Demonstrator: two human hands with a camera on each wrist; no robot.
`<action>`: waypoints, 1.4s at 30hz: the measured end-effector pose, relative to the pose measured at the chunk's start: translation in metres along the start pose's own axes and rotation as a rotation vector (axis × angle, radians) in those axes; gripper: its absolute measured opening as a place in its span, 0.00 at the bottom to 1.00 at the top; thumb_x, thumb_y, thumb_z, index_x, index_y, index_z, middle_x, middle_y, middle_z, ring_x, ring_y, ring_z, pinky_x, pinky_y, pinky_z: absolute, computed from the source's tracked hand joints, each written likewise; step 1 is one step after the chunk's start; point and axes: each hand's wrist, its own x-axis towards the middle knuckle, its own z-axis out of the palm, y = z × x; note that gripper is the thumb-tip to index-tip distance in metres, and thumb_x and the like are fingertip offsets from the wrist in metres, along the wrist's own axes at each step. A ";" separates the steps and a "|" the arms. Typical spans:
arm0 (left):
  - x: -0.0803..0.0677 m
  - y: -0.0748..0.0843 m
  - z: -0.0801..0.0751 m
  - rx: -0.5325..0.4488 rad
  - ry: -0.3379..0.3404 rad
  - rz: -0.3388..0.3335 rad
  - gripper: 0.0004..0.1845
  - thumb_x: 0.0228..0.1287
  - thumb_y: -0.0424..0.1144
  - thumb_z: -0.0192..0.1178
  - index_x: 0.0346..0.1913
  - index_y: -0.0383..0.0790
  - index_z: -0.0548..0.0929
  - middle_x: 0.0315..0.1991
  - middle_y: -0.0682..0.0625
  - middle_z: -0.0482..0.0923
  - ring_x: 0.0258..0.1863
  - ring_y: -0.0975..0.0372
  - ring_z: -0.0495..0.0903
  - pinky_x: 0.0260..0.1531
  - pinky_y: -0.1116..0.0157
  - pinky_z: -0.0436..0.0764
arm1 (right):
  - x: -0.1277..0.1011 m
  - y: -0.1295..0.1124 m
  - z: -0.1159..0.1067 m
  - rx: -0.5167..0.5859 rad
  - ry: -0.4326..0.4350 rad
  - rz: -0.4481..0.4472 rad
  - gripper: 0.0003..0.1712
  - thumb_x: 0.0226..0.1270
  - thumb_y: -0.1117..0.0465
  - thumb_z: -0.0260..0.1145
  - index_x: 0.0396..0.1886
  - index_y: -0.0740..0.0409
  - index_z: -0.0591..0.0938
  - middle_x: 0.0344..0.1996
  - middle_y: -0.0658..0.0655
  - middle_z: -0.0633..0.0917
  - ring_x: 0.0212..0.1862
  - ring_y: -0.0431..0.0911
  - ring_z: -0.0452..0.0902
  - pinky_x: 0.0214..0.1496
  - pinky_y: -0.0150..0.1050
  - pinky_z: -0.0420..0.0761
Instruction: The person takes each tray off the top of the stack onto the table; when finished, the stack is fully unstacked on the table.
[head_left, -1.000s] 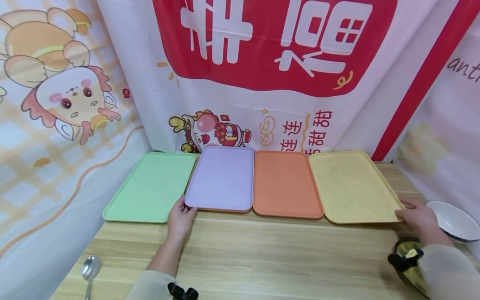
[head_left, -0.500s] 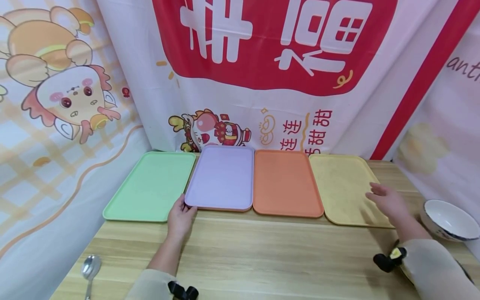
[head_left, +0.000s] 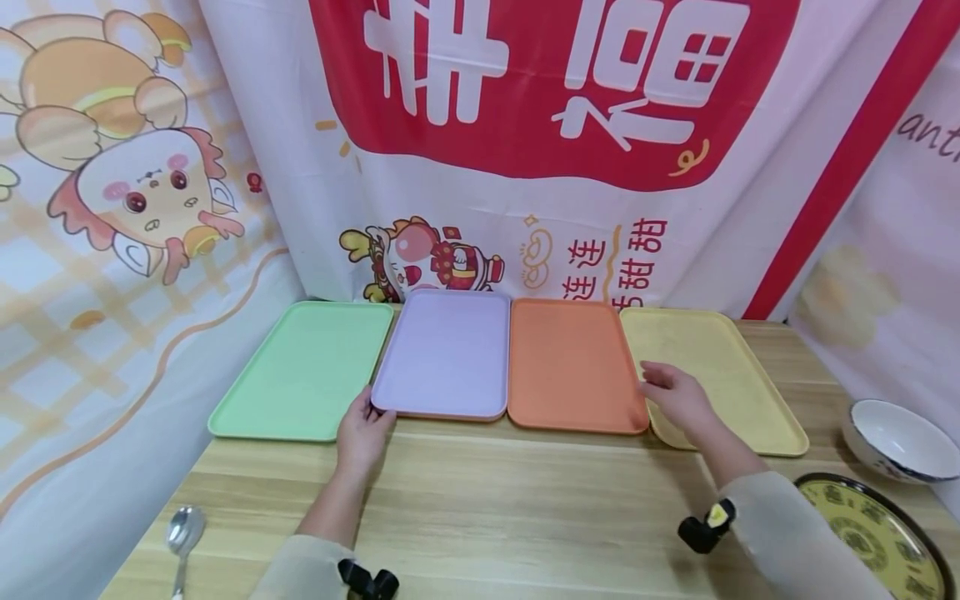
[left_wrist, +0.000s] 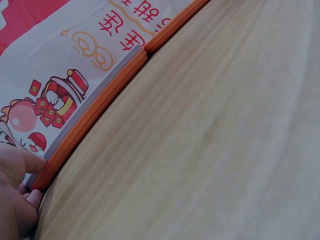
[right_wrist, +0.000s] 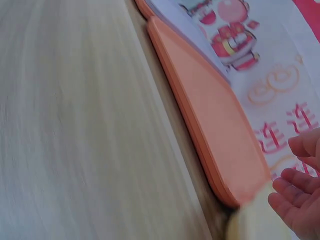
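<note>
Four trays stand side by side along the back of the table. At the left is a green tray [head_left: 303,371]. Beside it a purple tray [head_left: 446,354] sits on top of an orange one, whose edge [left_wrist: 85,131] shows beneath. My left hand [head_left: 363,429] grips their near left corner, with thumb and fingers about it. Then come an orange tray [head_left: 573,367] and a yellow tray [head_left: 738,379]. My right hand [head_left: 678,396] hovers over the yellow tray's left part, near the orange tray, fingers loosely bent and holding nothing.
A white bowl [head_left: 900,437] stands at the right edge. In front of it lies a yellow patterned plate [head_left: 862,537] with a dark rim, partly behind the right sleeve. A metal spoon [head_left: 183,533] lies front left. A printed cloth [head_left: 540,133] hangs behind the trays.
My right hand has let go of the yellow tray's near right corner and moved left over it. That tray now lies flat. The left hand stays at the purple tray's corner.
</note>
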 end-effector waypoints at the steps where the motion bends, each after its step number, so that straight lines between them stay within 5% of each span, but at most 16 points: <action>1: 0.000 0.000 0.000 0.000 0.002 0.002 0.37 0.65 0.24 0.56 0.74 0.22 0.51 0.73 0.25 0.51 0.74 0.40 0.55 0.74 0.51 0.62 | 0.001 -0.005 0.008 0.021 -0.002 0.001 0.28 0.72 0.64 0.58 0.68 0.72 0.67 0.62 0.75 0.74 0.64 0.64 0.72 0.66 0.50 0.77; 5: 0.000 0.000 0.001 -0.003 0.001 0.000 0.37 0.66 0.24 0.55 0.74 0.22 0.51 0.73 0.26 0.51 0.74 0.40 0.55 0.74 0.52 0.62 | 0.005 -0.021 0.042 0.106 -0.022 -0.008 0.27 0.71 0.67 0.58 0.67 0.71 0.69 0.61 0.74 0.75 0.63 0.63 0.72 0.65 0.45 0.77; 12: -0.002 0.001 0.000 0.000 -0.005 -0.010 0.37 0.66 0.24 0.55 0.74 0.23 0.50 0.73 0.26 0.51 0.74 0.40 0.55 0.74 0.52 0.62 | 0.006 -0.049 0.101 0.152 -0.085 -0.034 0.26 0.69 0.67 0.60 0.66 0.70 0.71 0.57 0.73 0.78 0.54 0.59 0.78 0.50 0.40 0.84; 21: -0.002 0.000 -0.001 -0.006 -0.003 -0.020 0.37 0.66 0.23 0.55 0.74 0.23 0.50 0.73 0.27 0.52 0.74 0.40 0.56 0.74 0.53 0.63 | 0.007 -0.073 0.159 0.168 -0.130 -0.039 0.25 0.67 0.65 0.61 0.63 0.69 0.74 0.53 0.67 0.82 0.56 0.57 0.78 0.60 0.48 0.82; 27: -0.002 0.001 -0.001 -0.018 0.000 -0.004 0.37 0.66 0.23 0.55 0.74 0.22 0.50 0.73 0.25 0.51 0.74 0.39 0.55 0.74 0.52 0.63 | 0.012 -0.075 0.176 0.110 -0.105 -0.049 0.23 0.66 0.64 0.63 0.59 0.70 0.77 0.47 0.64 0.85 0.49 0.52 0.80 0.54 0.45 0.84; 34: -0.002 0.002 -0.001 -0.003 -0.001 -0.005 0.37 0.66 0.23 0.55 0.74 0.22 0.51 0.73 0.25 0.51 0.73 0.40 0.56 0.73 0.52 0.63 | 0.013 -0.078 0.179 0.038 -0.091 -0.014 0.23 0.66 0.62 0.64 0.59 0.67 0.79 0.51 0.64 0.85 0.54 0.53 0.78 0.63 0.50 0.79; 42: -0.002 0.001 -0.002 0.003 -0.001 -0.015 0.37 0.66 0.24 0.55 0.74 0.23 0.51 0.73 0.26 0.51 0.74 0.40 0.56 0.74 0.52 0.63 | 0.013 -0.082 0.182 0.071 -0.089 0.024 0.22 0.66 0.64 0.64 0.58 0.70 0.79 0.51 0.65 0.84 0.54 0.53 0.78 0.62 0.50 0.80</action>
